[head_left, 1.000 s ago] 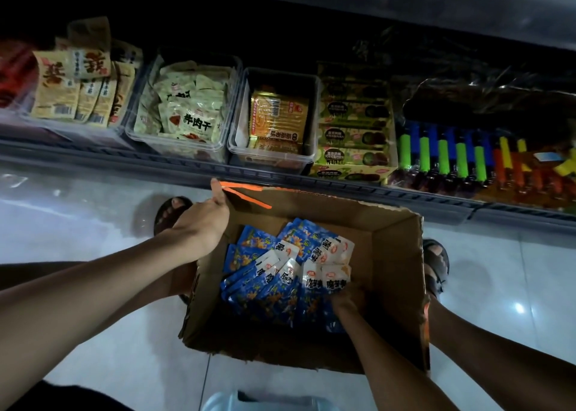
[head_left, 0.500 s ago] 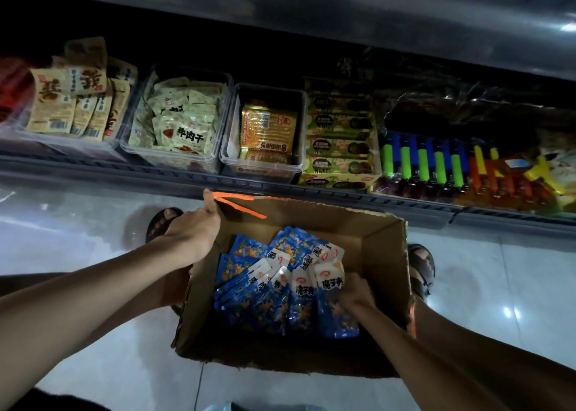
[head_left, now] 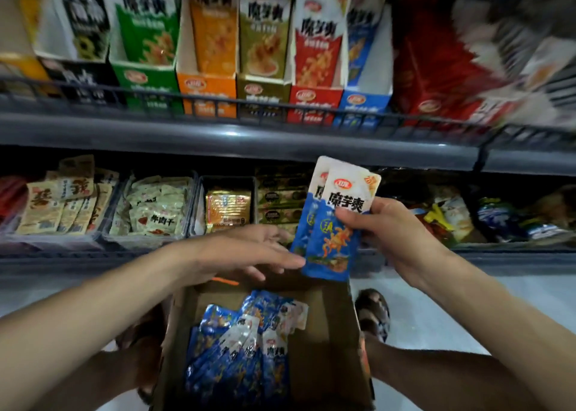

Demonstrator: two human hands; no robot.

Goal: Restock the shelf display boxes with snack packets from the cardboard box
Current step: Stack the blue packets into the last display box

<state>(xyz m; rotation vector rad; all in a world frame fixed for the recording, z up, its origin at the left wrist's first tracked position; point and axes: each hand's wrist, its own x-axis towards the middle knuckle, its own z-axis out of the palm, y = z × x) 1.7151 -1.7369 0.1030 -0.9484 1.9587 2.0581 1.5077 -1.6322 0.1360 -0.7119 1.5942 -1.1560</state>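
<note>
Right hand (head_left: 396, 233) grips a small stack of held packets (head_left: 330, 242), at least two, blue with white tops, thumb across the front at mid height and fingers curled behind; stack is upright, tilted a little to 1 o'clock, hanging above the far rim of the cardboard box (head_left: 330, 348). Left hand (head_left: 243, 251) has fingers straight and holds nothing, fingertips at the stack's lower edge at its 8 o'clock, can't tell if touching. More loose packets (head_left: 237, 348) lie in a heap in the cardboard box at 6 o'clock. Likely target is the blue display box (head_left: 363, 105) on the upper shelf, at 12 to 1 o'clock from the stack, just right of the red display box (head_left: 314, 102), colour matches. Step in hand looks like squaring the stack before loading: use the left palm to tap the bottom edges level, keep white tops up and print facing out, then lift over the wire rail (head_left: 218, 102) and slide in from above. Slot is narrow, so keep the stack flat and pinched tight; slick foil may fan out or slip, fill level inside not visible
</note>
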